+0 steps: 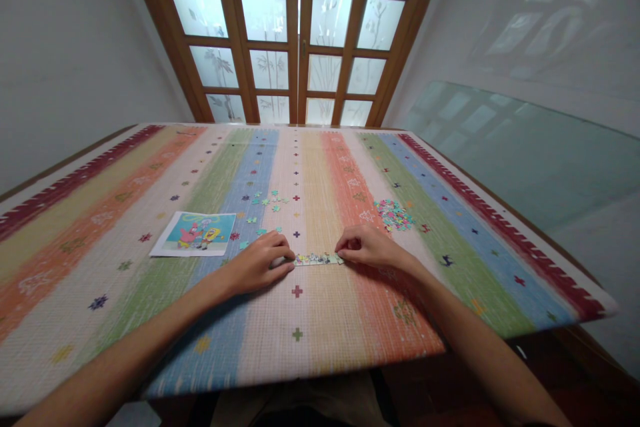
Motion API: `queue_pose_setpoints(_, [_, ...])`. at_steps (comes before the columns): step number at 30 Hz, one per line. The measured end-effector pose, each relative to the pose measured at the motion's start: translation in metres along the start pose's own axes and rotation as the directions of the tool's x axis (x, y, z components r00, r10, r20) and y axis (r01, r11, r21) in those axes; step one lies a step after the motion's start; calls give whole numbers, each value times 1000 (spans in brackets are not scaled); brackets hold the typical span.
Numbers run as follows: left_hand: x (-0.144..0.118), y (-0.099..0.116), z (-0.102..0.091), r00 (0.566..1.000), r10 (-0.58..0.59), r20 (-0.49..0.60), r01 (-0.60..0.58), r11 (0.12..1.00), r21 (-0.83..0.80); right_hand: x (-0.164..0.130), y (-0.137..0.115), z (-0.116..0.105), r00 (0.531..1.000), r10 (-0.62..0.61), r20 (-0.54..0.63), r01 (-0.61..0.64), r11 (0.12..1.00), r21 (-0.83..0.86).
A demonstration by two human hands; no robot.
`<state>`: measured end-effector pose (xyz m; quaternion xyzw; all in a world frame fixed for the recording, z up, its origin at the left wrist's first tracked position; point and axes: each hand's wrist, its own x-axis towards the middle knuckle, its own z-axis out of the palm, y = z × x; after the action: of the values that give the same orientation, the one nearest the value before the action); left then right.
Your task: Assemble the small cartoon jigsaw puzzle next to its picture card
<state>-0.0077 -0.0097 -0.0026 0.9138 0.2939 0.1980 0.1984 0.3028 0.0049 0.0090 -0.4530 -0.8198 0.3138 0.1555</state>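
Observation:
A short joined strip of jigsaw pieces (318, 259) lies flat on the striped tablecloth (320, 320). My left hand (261, 261) rests at the strip's left end, fingers curled down and touching it. My right hand (367, 247) pinches the strip's right end with bent fingers. A pile of loose pieces (394, 213) lies just beyond my right hand. Scattered teal pieces (265, 203) lie beyond my left hand. A printed cartoon picture (196, 233) lies flat to the left.
The table's near edge (300, 377) is close to my body, its right edge (550, 267) runs along a pale wall. A wooden door with frosted glass panes (300, 33) stands behind the table's far edge.

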Motion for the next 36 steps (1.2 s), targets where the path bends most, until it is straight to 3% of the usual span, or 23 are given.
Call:
queue_pose_setpoints(17, [1,0,0,1000,11,12,-11,1000,19,0,-2,-1,997,22,70,-18,999,-49])
queue_pose_setpoints(29, [1,1,-2,1000,5,7,-5,1000,19,1,-1,1,998,46,40,-44,998,-42])
queue_pose_setpoints(36, [1,1,-3,1000,16,5,-16,1000,5,0,-3,3,999,2,44,1,999,-53])
